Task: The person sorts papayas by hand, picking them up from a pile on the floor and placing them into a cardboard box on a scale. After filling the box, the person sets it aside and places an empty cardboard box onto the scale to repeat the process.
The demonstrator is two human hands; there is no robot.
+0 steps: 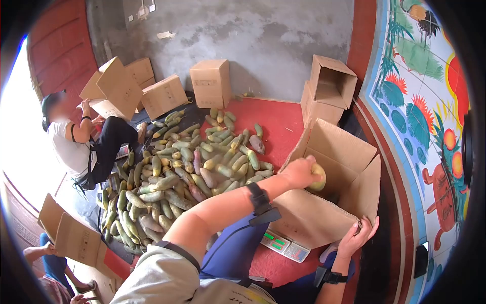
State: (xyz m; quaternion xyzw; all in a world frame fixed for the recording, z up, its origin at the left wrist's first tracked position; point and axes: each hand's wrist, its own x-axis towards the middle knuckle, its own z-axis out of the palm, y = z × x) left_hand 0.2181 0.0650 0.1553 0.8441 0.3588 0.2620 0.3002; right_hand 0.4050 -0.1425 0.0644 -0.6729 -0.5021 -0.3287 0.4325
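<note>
My left hand (pixel 302 173) is closed round a pale yellow-green radish (pixel 318 178) just inside the mouth of an open cardboard box (pixel 314 215). At the box's near right corner, my right hand (pixel 355 237) grips the rim. Beneath the box is a digital scale (pixel 284 247) with lit green displays; the box hides most of it. The inside bottom of the box is mostly out of sight. To the left of my left arm lies a big heap of green radishes (pixel 167 183), a few of them purplish.
Several cardboard boxes (pixel 210 83) stand along the grey wall, and an open one (pixel 331 83) sits at the back right. One co-worker (pixel 76 137) sits left of the heap beside boxes. Another person's hand (pixel 49 249) holds an open box (pixel 78 240) at lower left.
</note>
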